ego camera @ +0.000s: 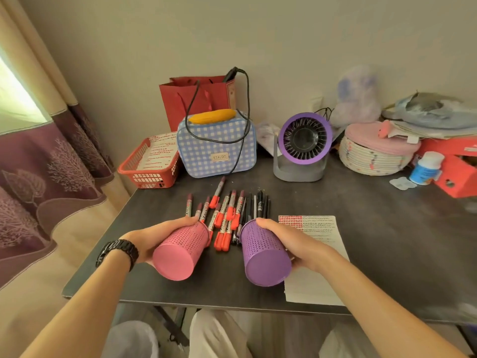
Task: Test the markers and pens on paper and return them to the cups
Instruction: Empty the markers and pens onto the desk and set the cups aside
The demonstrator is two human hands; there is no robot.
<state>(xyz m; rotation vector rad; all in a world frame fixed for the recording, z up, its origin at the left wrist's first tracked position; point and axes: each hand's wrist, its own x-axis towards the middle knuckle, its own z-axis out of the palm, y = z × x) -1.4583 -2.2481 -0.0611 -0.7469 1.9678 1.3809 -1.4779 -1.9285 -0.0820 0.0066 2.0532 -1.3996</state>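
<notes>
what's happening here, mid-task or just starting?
Looks like the start. A person holds two perforated cups tipped on their sides over the dark table: the left hand on the pink cup, the right hand on the purple cup. The markers and pens lie in a spread on the table just beyond the cups. A sheet of paper lies under and beside the right hand. No pen is in either hand's grip.
</notes>
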